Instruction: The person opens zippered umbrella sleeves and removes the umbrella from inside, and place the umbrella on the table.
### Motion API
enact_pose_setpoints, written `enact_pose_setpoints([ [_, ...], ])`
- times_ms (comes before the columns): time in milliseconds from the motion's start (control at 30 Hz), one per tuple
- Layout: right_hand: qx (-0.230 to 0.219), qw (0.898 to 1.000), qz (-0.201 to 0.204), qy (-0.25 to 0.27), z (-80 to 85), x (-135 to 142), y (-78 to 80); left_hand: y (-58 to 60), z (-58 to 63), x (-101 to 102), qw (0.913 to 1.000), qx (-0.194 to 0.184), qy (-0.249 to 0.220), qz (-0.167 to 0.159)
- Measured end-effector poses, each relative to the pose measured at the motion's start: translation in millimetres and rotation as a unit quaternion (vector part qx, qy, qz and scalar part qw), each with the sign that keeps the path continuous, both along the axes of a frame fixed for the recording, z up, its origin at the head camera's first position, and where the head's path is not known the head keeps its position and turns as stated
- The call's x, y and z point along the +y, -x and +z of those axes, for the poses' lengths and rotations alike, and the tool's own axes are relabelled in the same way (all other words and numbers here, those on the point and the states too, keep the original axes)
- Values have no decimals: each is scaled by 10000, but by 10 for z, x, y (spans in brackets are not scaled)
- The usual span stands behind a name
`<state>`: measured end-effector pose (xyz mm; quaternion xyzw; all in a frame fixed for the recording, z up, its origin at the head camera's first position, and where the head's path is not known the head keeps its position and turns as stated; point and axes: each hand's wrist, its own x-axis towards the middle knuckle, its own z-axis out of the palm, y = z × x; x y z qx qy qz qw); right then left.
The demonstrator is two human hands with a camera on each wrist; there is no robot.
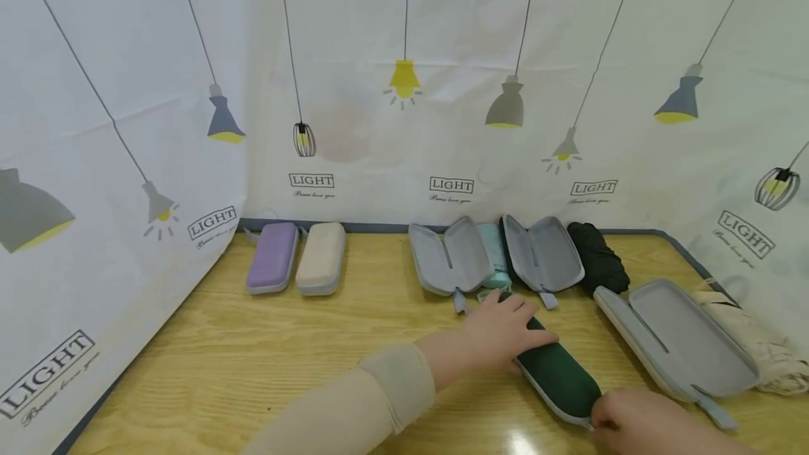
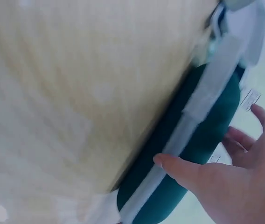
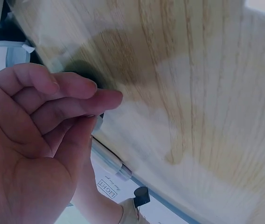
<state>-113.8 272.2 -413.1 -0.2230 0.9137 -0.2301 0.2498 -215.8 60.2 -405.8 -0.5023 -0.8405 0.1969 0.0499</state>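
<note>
A dark green zip case (image 1: 562, 378) lies shut on the table, slanting toward the right. My left hand (image 1: 496, 332) grips its far part from above. In the left wrist view, the thumb of the left hand (image 2: 244, 182) lies across the grey zip band (image 2: 174, 140) while the fingers pass behind the case. At the case's near end is my right hand (image 1: 651, 420). Thumb and fingertips of the right hand (image 3: 39, 135) pinch a small light zip pull (image 3: 100, 122), mostly hidden by the fingers, in the right wrist view.
Two cases with grey linings, one at the back (image 1: 449, 258) and one beside it (image 1: 543, 251), lie open; a larger open case (image 1: 701, 343) is at right. Teal (image 1: 496, 251), black (image 1: 597, 258) and beige (image 1: 765, 343) bundles lie nearby. Purple (image 1: 273, 258) and cream (image 1: 321, 258) cases are shut.
</note>
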Motion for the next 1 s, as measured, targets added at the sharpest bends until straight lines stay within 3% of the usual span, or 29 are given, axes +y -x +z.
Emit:
enact_pose_setpoints([
  [233,-295,9974,-626,-187,8,-80,36,184,24,-315,9998,-213,37,-50],
  [467,321,9974,-528,-374,-4,-200,161,289,29,-591,9964,-756,178,330],
  [567,593,9968,-432,-308,2,-228,211,297,39,-689,9938,-981,228,478],
  [733,525,9965,-557,-346,16,-292,296,281,68,-853,9921,-1107,337,486],
  [867,447,9947,-840,-384,-4,-361,375,254,86,-1005,9841,-1609,223,715],
  [1000,480,9912,-1149,-446,-12,-475,448,221,55,-1181,9847,-1628,64,619],
])
